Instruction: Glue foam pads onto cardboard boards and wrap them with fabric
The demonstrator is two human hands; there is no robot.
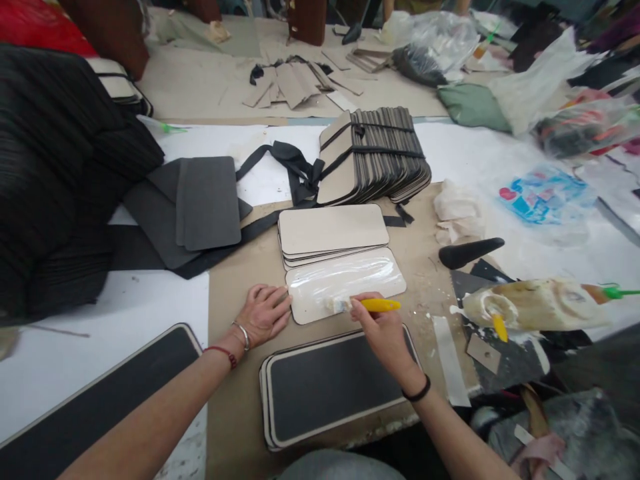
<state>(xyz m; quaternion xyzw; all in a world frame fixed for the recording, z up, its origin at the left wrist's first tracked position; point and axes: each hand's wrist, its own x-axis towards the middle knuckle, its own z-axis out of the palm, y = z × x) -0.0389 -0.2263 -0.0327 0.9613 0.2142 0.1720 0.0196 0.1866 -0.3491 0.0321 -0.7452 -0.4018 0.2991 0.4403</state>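
Observation:
My right hand [384, 335] grips a yellow-handled brush [383, 305], its bristles pressed on a cream board [320, 288] with rounded corners. Wet, glossy white streaks cover much of that board. Flat beside its left end lies my left hand [265, 312], fingers loosely spread, the fingertips at the board's edge. Just behind is a short stack of similar cream boards [333, 228]. Closer to me rests a small stack of cream boards topped with a black panel [335, 387].
Behind stands a strapped bundle of boards [375, 157]. Black sheets [207, 203] and a tall black stack [60, 167] occupy the left. On the right are a glue-crusted bottle [545, 305] with another yellow handle in its opening, a black tool handle [470, 253] and crumpled paper [457, 210].

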